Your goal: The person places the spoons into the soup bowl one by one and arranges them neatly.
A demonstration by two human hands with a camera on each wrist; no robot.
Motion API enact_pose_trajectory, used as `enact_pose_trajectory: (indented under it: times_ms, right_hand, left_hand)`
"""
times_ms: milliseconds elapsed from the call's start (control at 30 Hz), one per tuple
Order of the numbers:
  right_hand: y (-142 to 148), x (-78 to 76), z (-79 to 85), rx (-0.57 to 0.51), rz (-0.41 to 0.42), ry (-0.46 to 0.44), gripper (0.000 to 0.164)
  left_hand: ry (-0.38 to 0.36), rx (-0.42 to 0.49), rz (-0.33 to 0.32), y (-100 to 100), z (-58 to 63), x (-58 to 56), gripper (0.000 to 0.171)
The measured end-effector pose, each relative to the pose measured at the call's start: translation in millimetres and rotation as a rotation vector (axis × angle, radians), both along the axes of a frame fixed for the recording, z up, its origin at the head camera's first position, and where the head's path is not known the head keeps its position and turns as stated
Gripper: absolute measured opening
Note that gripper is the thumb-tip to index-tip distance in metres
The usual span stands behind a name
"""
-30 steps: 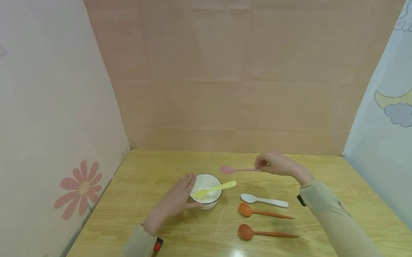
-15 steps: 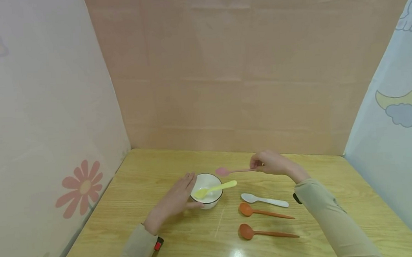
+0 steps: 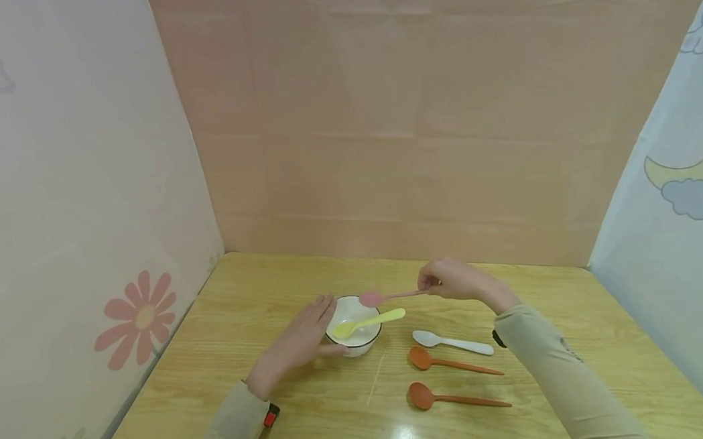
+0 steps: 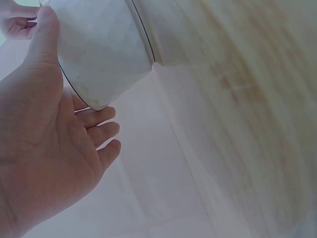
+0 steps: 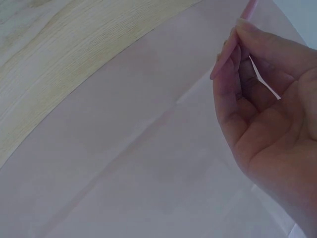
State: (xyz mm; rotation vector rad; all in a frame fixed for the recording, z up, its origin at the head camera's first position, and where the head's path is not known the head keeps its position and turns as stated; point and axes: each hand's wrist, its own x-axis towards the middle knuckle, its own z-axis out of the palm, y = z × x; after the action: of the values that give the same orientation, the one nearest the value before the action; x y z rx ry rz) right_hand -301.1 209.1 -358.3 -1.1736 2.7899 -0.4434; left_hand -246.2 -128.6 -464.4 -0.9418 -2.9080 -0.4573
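A white bowl [image 3: 356, 345] with a dark rim stands on the table, a yellow spoon [image 3: 370, 322] leaning in it with its handle over the right rim. My left hand [image 3: 298, 337] holds the bowl from the left, thumb on the near side and fingers on the far side. The left wrist view also has this hand [image 4: 59, 124] against the bowl's wall [image 4: 101, 49]. My right hand [image 3: 458, 280] pinches a pink spoon [image 3: 372, 299] by its handle end, its head over the bowl's far right rim. In the right wrist view, the pink handle [image 5: 225, 57] runs between thumb and fingers.
Right of the bowl, a white spoon [image 3: 452, 342], an orange spoon [image 3: 422, 358] and a darker orange-brown spoon [image 3: 423, 396] lie in a column on the wooden table [image 3: 315, 423]. Printed cloth walls [image 3: 73, 216] flank the table, with a plain backdrop [image 3: 382, 123] behind.
My right hand has moved left with the pink spoon, bringing the spoon's head from beside the bowl to over its rim. The left hand and bowl have stayed in place.
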Motion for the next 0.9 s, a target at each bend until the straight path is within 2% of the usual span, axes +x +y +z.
enact_pose_trajectory:
  times_ms: [233, 400, 667, 900]
  right_hand:
    - [-5.7, 0.9, 0.3, -0.02, 0.006, -0.017, 0.008]
    - [-8.4, -0.4, -2.2, -0.047, 0.057, 0.021, 0.011]
    - [-18.2, 1.4, 1.7, 0.012, 0.03, 0.009, 0.007]
    - [-23.5, 3.0, 5.6, 0.028, 0.04, 0.006, 0.009]
  left_hand:
    - [0.015, 0.012, -0.002, 1.6, -1.0, -0.8, 0.099]
    - [0.014, 0.02, -0.001, 2.2, -0.6, -0.7, 0.098]
    - [0.006, 0.024, 0.003, 2.3, -0.2, -0.8, 0.098]
    - [0.003, 0.023, 0.004, 2.6, -0.1, -0.6, 0.098]
